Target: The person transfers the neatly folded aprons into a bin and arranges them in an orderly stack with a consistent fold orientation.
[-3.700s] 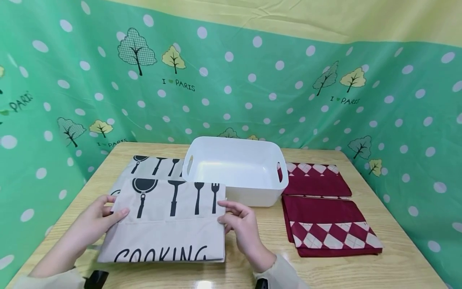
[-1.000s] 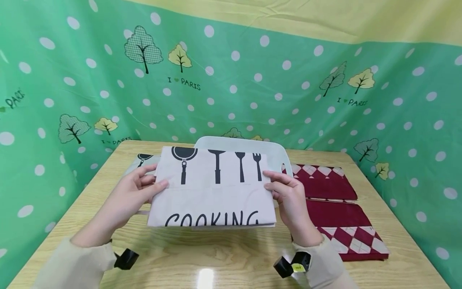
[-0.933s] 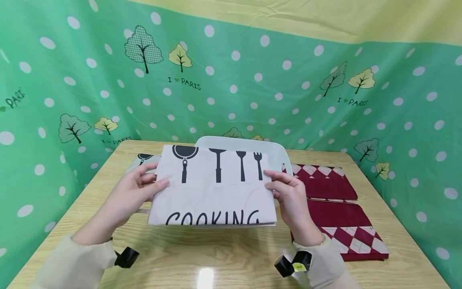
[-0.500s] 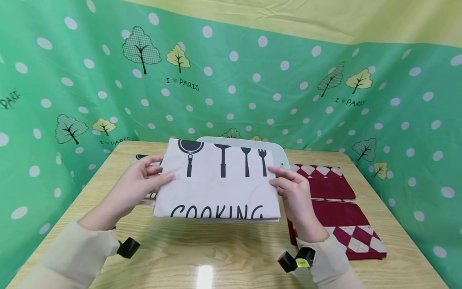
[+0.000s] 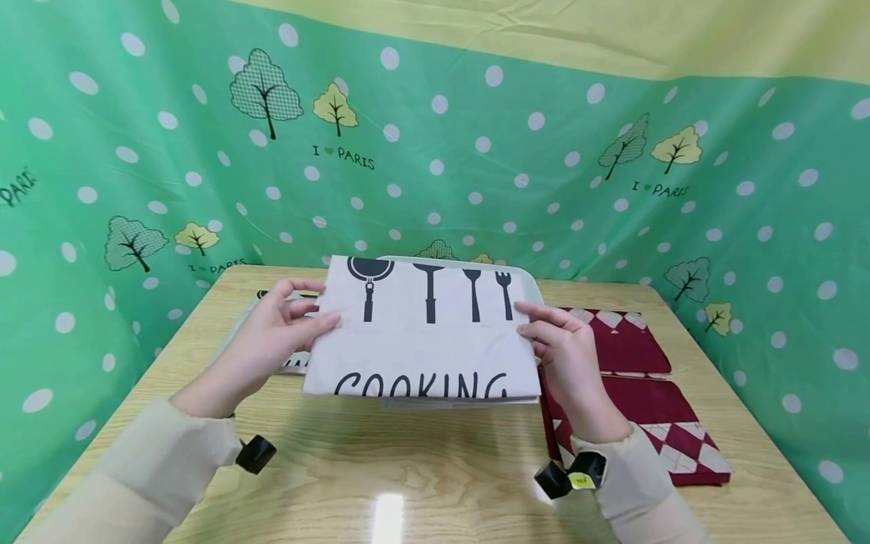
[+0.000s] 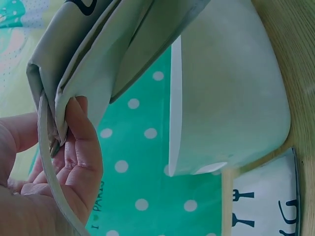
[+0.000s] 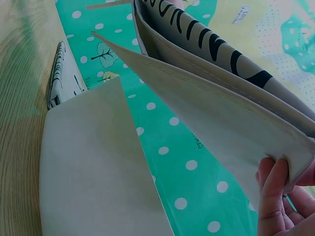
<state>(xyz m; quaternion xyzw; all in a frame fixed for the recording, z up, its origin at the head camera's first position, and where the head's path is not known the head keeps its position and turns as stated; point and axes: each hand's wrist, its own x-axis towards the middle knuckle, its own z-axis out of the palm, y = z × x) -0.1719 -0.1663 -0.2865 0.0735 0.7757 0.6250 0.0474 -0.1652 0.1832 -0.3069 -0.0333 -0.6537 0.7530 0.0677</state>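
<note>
Both hands hold up a folded cream apron [image 5: 421, 347] with black utensil prints and the word COOKING. My left hand [image 5: 275, 340] pinches its left edge, thumb on the front and fingers behind. On the opposite edge, my right hand [image 5: 567, 351] grips it between thumb and fingers. A thin strap [image 6: 47, 152] hangs from the folds past the left palm. Behind and below the apron stands a white plastic bin [image 6: 231, 88], mostly hidden in the head view. Its rim lies below the apron's lower layers in the right wrist view.
A second folded cream apron [image 6: 266, 196] lies on the table left of the bin, partly behind the left hand. At the right are two folded maroon cloths with diamond patterns, one farther back [image 5: 632, 347] and one nearer [image 5: 652, 404]. A green dotted curtain [image 5: 435, 143] encloses the table [image 5: 326, 483].
The apron has been raised from the near left of the table, then moved right and farther up, over the bin. Both hands have kept their hold on its side edges.
</note>
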